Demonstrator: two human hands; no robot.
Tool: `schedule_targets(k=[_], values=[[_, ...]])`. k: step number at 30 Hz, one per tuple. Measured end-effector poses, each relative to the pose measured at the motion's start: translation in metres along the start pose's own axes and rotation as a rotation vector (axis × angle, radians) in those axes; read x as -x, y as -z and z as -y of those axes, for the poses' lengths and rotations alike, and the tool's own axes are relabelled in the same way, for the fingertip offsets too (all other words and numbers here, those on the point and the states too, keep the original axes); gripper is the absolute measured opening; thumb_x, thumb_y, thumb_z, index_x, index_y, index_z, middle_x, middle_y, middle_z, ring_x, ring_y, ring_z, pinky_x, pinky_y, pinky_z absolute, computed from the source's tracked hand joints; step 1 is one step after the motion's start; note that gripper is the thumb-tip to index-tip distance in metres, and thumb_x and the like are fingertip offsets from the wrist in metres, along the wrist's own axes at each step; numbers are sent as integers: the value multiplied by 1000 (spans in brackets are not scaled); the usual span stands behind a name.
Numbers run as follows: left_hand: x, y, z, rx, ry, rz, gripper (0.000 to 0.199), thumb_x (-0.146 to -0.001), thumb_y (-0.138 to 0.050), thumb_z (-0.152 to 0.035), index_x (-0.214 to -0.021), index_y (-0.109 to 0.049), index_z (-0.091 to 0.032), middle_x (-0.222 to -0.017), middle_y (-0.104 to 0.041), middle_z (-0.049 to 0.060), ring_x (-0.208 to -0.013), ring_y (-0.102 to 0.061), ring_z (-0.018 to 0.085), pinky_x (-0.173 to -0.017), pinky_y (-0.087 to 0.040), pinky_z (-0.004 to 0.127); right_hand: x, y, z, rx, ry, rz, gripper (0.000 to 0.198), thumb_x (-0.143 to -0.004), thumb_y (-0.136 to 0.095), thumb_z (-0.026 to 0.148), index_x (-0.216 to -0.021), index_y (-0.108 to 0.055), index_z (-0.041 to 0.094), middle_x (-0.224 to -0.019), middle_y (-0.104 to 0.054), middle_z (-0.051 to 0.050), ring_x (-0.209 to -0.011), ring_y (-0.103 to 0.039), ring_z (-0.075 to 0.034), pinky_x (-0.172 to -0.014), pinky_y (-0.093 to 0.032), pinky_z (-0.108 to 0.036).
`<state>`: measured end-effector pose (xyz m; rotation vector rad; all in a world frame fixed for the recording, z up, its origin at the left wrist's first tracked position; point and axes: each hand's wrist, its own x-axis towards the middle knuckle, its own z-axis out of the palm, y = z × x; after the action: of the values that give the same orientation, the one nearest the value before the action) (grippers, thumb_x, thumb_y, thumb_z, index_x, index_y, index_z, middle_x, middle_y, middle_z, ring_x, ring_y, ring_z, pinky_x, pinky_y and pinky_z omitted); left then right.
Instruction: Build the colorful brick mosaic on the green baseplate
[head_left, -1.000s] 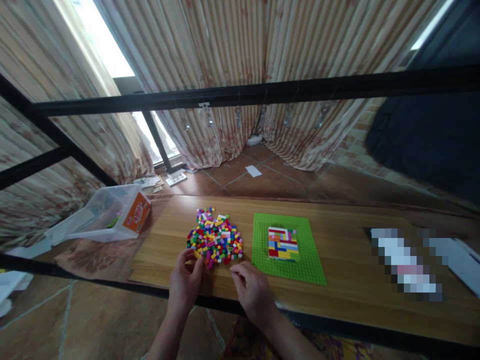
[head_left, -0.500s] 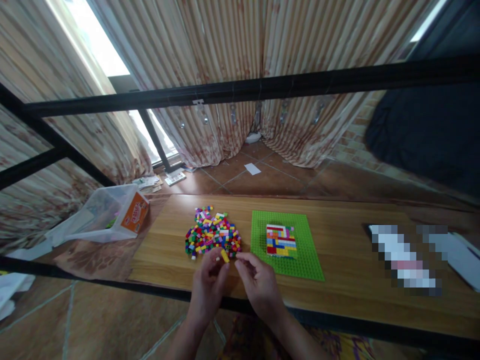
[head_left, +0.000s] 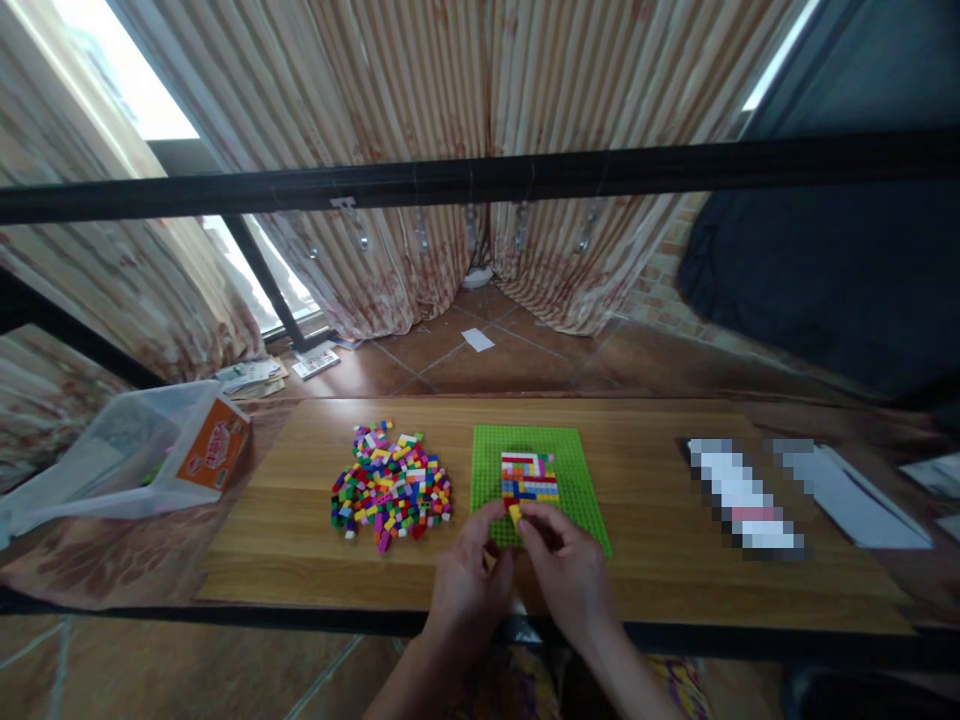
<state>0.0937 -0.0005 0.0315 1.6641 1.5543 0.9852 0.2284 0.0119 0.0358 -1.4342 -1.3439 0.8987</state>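
Observation:
A yellow toy brick (head_left: 514, 512) sits at the fingertips of both hands, by the near edge of a flat build of colourful rows of bricks (head_left: 529, 477). That build rests on a green studded baseplate (head_left: 592, 510). My right hand (head_left: 571, 568) pinches the brick between thumb and index finger. My left hand (head_left: 469, 570) reaches its index finger to the brick's left side, while its thumb is spread apart lower down. Whether the brick touches the build is hidden by the fingers.
A pile of loose toy bricks (head_left: 394, 490) lies left of the baseplate on the wooden table (head_left: 270, 500). A clear plastic bin (head_left: 135, 430) with an orange label stands beyond the table's left end. A blurred dark-edged object (head_left: 742, 500) lies at right. A black rail (head_left: 420, 183) crosses behind.
Both hands have moved right, from in front of the brick pile to the build's near edge. The yellow brick has passed from my left fingers to my right. The view has shifted right.

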Motion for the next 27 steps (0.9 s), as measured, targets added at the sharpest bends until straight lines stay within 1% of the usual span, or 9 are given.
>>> schedule_targets(k=[3,5,7,10,14,16,20,27], values=[[-6,-9,2,-30,12,-15,46,-82,-55,-24,-127,-52,-19,-94,-68,6,-65,-61,14,-58,-51,26,-21,20,-12,11,-42,-125,28,-83,-58,41,-96,-69,19,-92,-74,-9,-83,-70,-22,-74,-55,-34],[-10,-13,4,-20,23,-22,47,-84,-54,-26,-130,-48,-17,-98,-67,9,-68,-62,15,-58,-51,27,-36,28,-17,63,-57,-179,30,-82,-58,41,-95,-69,17,-89,-74,-9,-78,-70,-22,-72,-55,-35],[-13,-15,5,4,36,-23,49,-85,-53,-26,-132,-45,-16,-102,-66,10,-71,-63,16,-59,-51,27,-50,31,-20,153,-53,-190,29,-81,-57,41,-93,-69,17,-84,-74,-9,-73,-69,-22,-69,-54,-35],[-16,-19,8,19,49,-19,50,-84,-54,-26,-132,-45,-16,-105,-66,11,-73,-64,17,-62,-52,29,-62,28,-22,273,-49,-177,28,-81,-56,40,-91,-70,18,-80,-73,-7,-70,-68,-21,-68,-52,-34],[-16,-22,11,-2,66,-19,49,-83,-55,-23,-131,-48,-16,-106,-67,11,-75,-65,17,-68,-53,31,-67,21,-25,331,-29,-163,29,-81,-55,40,-91,-71,18,-84,-73,-8,-72,-66,-20,-71,-50,-34],[-16,-23,13,-17,70,-24,49,-83,-55,-21,-130,-48,-17,-104,-68,9,-77,-65,17,-71,-53,31,-68,20,-27,311,-27,-157,30,-80,-56,41,-91,-72,18,-85,-73,-8,-72,-65,-20,-71,-50,-33],[-16,-26,15,-51,55,-43,47,-82,-53,-15,-129,-50,-19,-102,-68,6,-81,-65,16,-75,-53,30,-68,20,-30,204,-85,-152,33,-76,-61,46,-90,-73,18,-83,-73,-8,-70,-65,-20,-68,-51,-33],[-14,-31,20,-112,-6,-77,47,-82,-53,-13,-129,-50,-19,-106,-67,7,-84,-64,16,-77,-53,30,-66,16,-36,-31,-143,-169,33,-73,-67,47,-89,-71,18,-91,-74,-10,-79,-67,-21,-72,-53,-33]])
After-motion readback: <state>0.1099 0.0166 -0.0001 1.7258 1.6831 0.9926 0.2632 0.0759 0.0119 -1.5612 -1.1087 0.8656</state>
